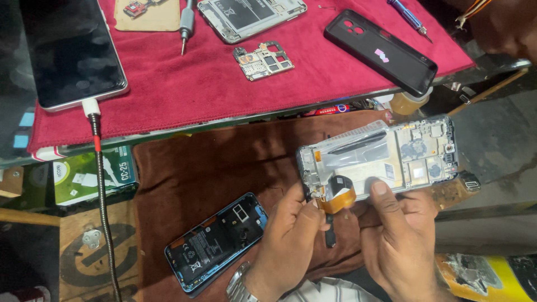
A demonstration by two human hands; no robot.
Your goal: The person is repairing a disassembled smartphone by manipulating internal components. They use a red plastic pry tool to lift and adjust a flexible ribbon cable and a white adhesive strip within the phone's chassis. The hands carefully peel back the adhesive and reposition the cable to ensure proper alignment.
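My right hand (400,232) holds an opened phone frame (380,156) from below, thumb pressed on its lower edge. The frame lies level, its inner metal plate and a grey strip showing. My left hand (291,235) grips the frame's left end, fingers at an orange flex ribbon (338,198) that curls out of it. A thin black tool (330,232) sticks down between my two hands; which hand pinches it I cannot tell. A watch sits on my left wrist.
A blue phone with its back off (215,240) lies on brown cloth (212,168). On the red cloth (212,84): a phone on a charging cable (70,53), a circuit board (263,60), another opened phone (251,17), a black case (380,50), two screwdrivers.
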